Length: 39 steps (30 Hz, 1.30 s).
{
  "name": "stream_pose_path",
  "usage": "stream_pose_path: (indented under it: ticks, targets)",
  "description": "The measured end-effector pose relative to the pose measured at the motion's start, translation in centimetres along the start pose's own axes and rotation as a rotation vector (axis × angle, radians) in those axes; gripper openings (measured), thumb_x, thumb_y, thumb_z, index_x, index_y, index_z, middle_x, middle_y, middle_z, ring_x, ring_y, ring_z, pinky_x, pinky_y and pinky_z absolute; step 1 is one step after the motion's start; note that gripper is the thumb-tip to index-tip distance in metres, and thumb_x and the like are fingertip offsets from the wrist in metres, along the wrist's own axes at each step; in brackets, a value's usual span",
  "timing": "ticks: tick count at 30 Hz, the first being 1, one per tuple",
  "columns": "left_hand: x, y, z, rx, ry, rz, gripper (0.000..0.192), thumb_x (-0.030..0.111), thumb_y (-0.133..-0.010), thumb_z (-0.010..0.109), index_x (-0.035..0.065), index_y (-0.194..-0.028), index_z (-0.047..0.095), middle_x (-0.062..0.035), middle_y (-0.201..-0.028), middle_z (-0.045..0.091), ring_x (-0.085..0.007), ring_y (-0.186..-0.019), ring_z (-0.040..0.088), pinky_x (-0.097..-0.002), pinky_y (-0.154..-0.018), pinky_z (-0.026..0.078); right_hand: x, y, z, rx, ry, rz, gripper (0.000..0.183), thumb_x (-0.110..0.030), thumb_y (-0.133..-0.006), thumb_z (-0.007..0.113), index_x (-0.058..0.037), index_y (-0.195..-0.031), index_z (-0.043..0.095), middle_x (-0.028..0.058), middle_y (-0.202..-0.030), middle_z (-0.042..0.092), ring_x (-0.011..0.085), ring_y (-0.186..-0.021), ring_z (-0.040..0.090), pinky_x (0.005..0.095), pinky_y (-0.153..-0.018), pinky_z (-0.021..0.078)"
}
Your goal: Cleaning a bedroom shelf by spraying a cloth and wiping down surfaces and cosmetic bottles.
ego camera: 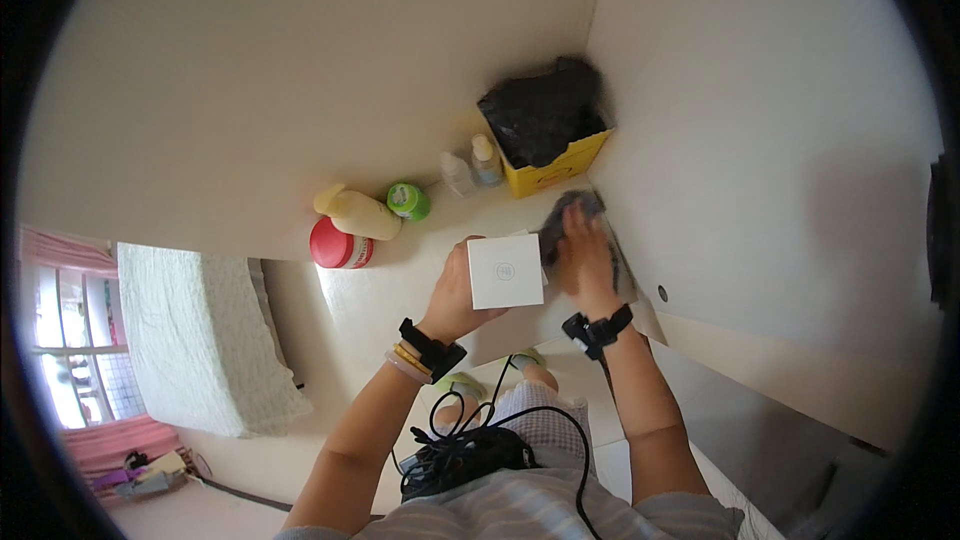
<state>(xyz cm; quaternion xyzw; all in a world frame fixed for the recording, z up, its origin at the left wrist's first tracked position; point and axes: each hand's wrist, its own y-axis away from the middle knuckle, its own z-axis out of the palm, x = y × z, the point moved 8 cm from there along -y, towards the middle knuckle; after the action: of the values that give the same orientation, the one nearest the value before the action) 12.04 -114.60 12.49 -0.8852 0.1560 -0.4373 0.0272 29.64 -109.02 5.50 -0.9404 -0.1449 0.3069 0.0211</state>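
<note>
My left hand (448, 297) grips a white square box (505, 271) from its left side, with the fingers behind it and the thumb below. The box bears a small round mark on the face towards me. White edges of something show just behind it. To the right, my right hand (587, 259) holds a dark grey cloth (556, 227) against the white tabletop (442, 229), palm down. The hand and cloth are slightly blurred, and part of the cloth is hidden under the hand.
A yellow box (559, 174) lined with a black plastic bag (546, 116) stands in the corner. Left of it are two clear bottles (487, 163), a green-lidded jar (409, 201), a cream pump bottle (365, 214) and a red-lidded tub (332, 244). Black cables (551, 411) hang at my waist.
</note>
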Motion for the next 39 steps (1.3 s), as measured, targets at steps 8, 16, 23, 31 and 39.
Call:
stream_pose_path:
  ticks: [8,16,23,31,39]
  targets:
    - [-1.1,6.3,-3.2,0.068,-0.128,-0.127,0.067,0.022,-0.061,0.082,0.0045,-0.119,0.054,-0.0174,-0.122,0.050,-0.0346,-0.108,0.052,-0.0390,-0.088,0.048,-5.1,-1.5,4.4,-0.327,0.266,-0.180,0.053,-0.013,-0.091,0.045,-0.0031,-0.143,0.035,0.0135,-0.151,0.030,0.0384,-0.130,0.037,0.0458,-0.110,0.0272]
    - [-5.2,14.9,-8.4,0.253,-0.013,-0.463,0.078,0.010,-0.057,0.084,0.0027,-0.125,0.046,-0.0154,-0.121,0.051,-0.0319,-0.106,0.056,-0.0376,-0.089,0.048,-8.8,-1.2,4.3,-0.246,0.186,-0.182,0.057,-0.016,-0.091,0.049,0.0007,-0.142,0.032,0.0164,-0.150,0.031,0.0403,-0.132,0.034,0.0475,-0.111,0.0250]
    - [-8.6,16.9,-9.1,0.318,0.022,-0.513,0.085,0.010,-0.059,0.084,-0.0005,-0.130,0.038,-0.0145,-0.122,0.046,-0.0282,-0.113,0.051,-0.0361,-0.096,0.043,-15.4,1.6,9.5,-0.395,0.019,-0.535,0.057,-0.016,-0.089,0.050,-0.0012,-0.142,0.033,0.0136,-0.149,0.032,0.0386,-0.132,0.035,0.0447,-0.111,0.0266]
    - [-2.6,18.1,-12.4,0.329,-0.104,-0.375,0.116,0.028,-0.054,0.091,-0.0040,-0.142,0.023,-0.0240,-0.150,0.023,-0.0368,-0.135,0.033,-0.0382,-0.109,0.033,-3.6,4.3,1.3,-0.245,0.306,-0.054,0.061,-0.015,-0.092,0.049,-0.0021,-0.146,0.026,0.0134,-0.153,0.026,0.0396,-0.134,0.031,0.0468,-0.111,0.0267]
    - [13.9,6.2,-15.1,0.131,-0.338,-0.250,0.029,0.000,-0.082,0.061,0.0023,-0.110,0.061,-0.0162,-0.107,0.061,-0.0316,-0.096,0.061,-0.0368,-0.083,0.049,-1.5,5.6,-0.3,-0.124,0.252,0.013,0.059,-0.014,-0.092,0.047,-0.0002,-0.146,0.026,0.0133,-0.154,0.024,0.0413,-0.133,0.031,0.0466,-0.110,0.0285]
